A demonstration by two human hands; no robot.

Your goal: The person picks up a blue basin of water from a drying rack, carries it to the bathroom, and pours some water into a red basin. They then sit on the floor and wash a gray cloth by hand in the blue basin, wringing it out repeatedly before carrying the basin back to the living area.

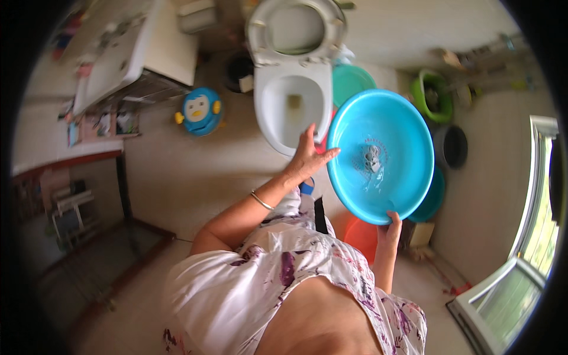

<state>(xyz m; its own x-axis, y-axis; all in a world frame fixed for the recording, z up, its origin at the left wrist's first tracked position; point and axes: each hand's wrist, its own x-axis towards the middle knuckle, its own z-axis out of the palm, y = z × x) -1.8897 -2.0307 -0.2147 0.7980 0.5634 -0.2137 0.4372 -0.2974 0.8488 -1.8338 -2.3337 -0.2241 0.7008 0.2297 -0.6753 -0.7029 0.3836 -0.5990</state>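
A light-blue plastic basin is held up right of the toilet bowl, over other basins. My right hand grips its near rim, thumb on top; the other fingers are mostly hidden. Beside the left rim, my left hand has its fingers apart, with the thumb tip at the rim. Its fingers lie outside the basin, near the toilet's front edge. Printed marks and a grey-white patch show on the basin's bottom; whether the patch is print or an object is unclear. Shiny glints there look like a little water.
The white toilet has its lid and seat raised. A green basin, teal basin, orange-red tub, grey bucket and lime-green basket surround the held basin. A blue character stool stands left; an open window is right.
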